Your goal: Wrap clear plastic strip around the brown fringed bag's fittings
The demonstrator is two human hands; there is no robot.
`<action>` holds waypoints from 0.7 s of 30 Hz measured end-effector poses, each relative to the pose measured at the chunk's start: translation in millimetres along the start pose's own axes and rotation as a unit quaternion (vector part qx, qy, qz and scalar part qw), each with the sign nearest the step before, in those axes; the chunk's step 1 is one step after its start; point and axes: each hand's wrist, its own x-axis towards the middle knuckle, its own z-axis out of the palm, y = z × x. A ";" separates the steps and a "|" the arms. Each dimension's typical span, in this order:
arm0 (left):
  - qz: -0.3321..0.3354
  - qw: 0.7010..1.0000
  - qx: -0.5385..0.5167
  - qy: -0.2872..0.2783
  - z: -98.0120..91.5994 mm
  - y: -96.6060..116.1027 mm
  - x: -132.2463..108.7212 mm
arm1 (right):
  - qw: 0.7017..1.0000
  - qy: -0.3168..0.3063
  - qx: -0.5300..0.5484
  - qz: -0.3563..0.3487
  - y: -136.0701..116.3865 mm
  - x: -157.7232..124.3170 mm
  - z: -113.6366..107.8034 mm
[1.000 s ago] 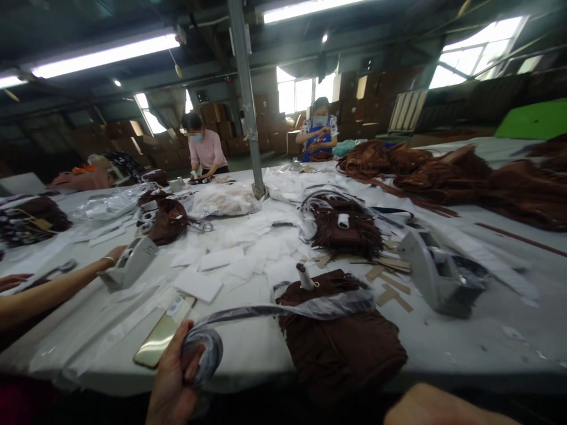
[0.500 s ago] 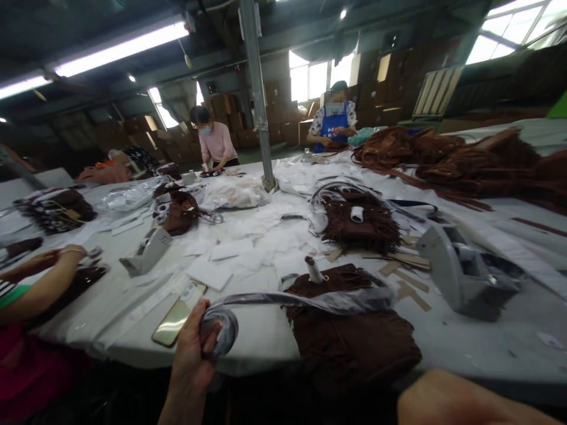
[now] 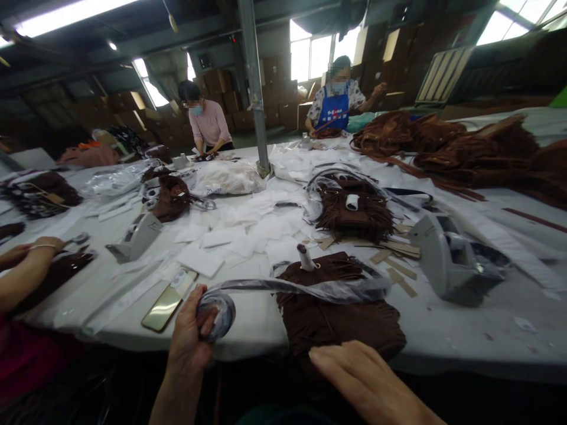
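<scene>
My left hand point(image 3: 195, 324) is closed around a coiled strap point(image 3: 221, 319) covered in clear plastic film. From the coil, the wrapped strap runs right across a dark brown fringed bag point(image 3: 336, 321) lying at the table's front edge. A short piece wrapped in white point(image 3: 305, 258) sticks up at the bag's top beside a gold-coloured eyelet. My right hand point(image 3: 358, 375) is in front of the bag's lower edge, its back towards me; its fingers are mostly hidden, and whether it touches the bag cannot be told. A phone point(image 3: 166, 304) lies left of my left hand.
A grey tape dispenser point(image 3: 452, 260) stands at right, another point(image 3: 135, 239) at left. Beyond are a second fringed bag point(image 3: 354, 206), white sheets point(image 3: 221, 236), cardboard strips point(image 3: 401, 277) and a metal post point(image 3: 257, 88). A co-worker's arm point(image 3: 26, 271) is at left; two people work across the table.
My right hand has come in from the lower right to the bag's front edge. My left hand still holds the coil. Across the table, the person in the blue apron has raised one hand.
</scene>
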 end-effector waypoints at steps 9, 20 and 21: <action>-0.008 1.000 0.006 -0.027 15.2 0.6 3.0 | 0.968 -0.031 -0.228 0.103 39.8 -49.4 35.3; 0.148 0.960 0.086 -0.221 122.6 74.0 -4.3 | 0.978 -0.001 -0.168 0.124 32.5 -81.6 80.6; 0.169 0.956 0.089 -0.222 134.8 88.4 1.3 | 0.979 -0.002 -0.164 0.124 32.5 -82.1 79.1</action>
